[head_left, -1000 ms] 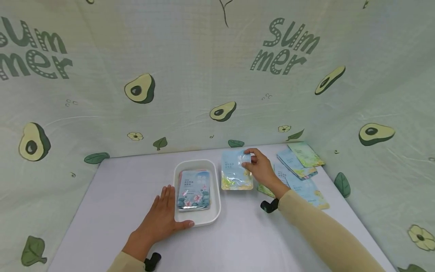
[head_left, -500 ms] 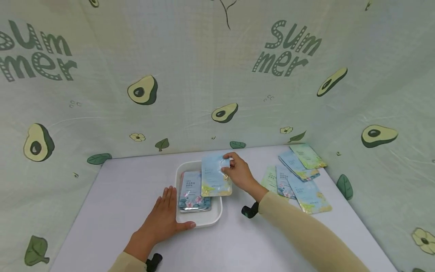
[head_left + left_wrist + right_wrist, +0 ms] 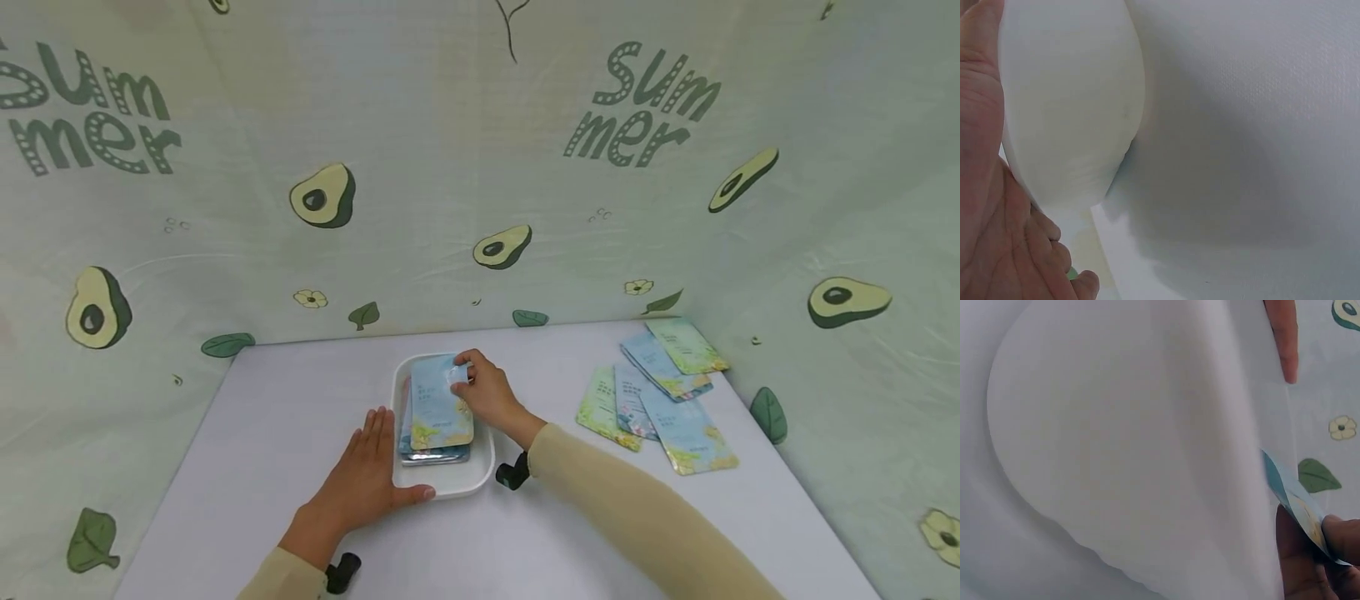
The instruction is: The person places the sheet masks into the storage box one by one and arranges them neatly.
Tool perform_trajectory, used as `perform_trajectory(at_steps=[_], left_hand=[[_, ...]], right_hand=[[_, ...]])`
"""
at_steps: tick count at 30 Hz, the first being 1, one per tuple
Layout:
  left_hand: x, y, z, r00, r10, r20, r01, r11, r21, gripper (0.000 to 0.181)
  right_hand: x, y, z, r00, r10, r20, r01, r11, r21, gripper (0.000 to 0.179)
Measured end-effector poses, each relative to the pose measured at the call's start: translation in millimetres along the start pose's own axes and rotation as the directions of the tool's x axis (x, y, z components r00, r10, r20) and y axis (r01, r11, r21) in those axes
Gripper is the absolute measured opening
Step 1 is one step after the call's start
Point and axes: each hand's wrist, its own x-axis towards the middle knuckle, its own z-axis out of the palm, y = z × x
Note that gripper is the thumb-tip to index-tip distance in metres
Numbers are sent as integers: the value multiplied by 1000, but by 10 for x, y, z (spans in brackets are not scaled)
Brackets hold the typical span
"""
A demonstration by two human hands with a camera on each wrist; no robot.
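My right hand pinches a light blue face mask packet by its right edge, thumb on the near face. The packet is over a white tray, above a stack of other packets that it mostly covers. Whether it touches the stack I cannot tell. My left hand lies against the tray's left side, fingers straight and thumb spread along the near rim. Up close in the left wrist view, the tray wall meets the palm. From the right wrist, the pinched packet shows edge-on beyond the tray.
To the right on the white table lie several more packets, overlapping: a green one, a blue one, and another green one at the back. A patterned cloth hangs behind and at the sides.
My right hand has carried the light blue packet leftward from beside the tray to over the stack inside it. The left hand has stayed against the tray.
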Motion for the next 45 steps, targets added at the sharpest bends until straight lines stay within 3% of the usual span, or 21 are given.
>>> perform_trajectory(at_steps=[3, 7, 11, 19, 30, 34, 40, 45], left_hand=[[10, -7, 12, 1000, -3, 8, 3, 1000, -4, 139], [17, -11, 13, 1000, 2, 14, -2, 1000, -15, 139], [20, -14, 8, 1000, 12, 11, -12, 1000, -15, 141], [14, -16, 11, 1000, 1, 11, -1, 1000, 3, 142], [20, -18, 13, 1000, 5, 11, -5, 1000, -8, 140], [22, -21, 19, 1000, 1, 8, -1, 1000, -4, 140], [21, -15, 39, 1000, -24, 7, 24, 1000, -21, 142], [27, -15, 36, 999, -34, 17, 35, 999, -28, 144]], right_hand=[[14, 8, 10, 998, -10, 54, 13, 998, -55, 40], [23, 7, 8, 988, -45, 145, 76, 973, -218, 50], [46, -17, 31, 987, -58, 148, 103, 942, -321, 51], [82, -48, 85, 993, -22, 120, 59, 945, -322, 46], [81, -33, -2, 983, -12, 183, 56, 969, -239, 57], [31, -58, -75, 989, -16, 148, 48, 975, -216, 60], [-144, 56, -280, 993, -117, -13, 112, 974, -198, 49], [-368, 359, -589, 987, -118, -104, 79, 944, -319, 51]])
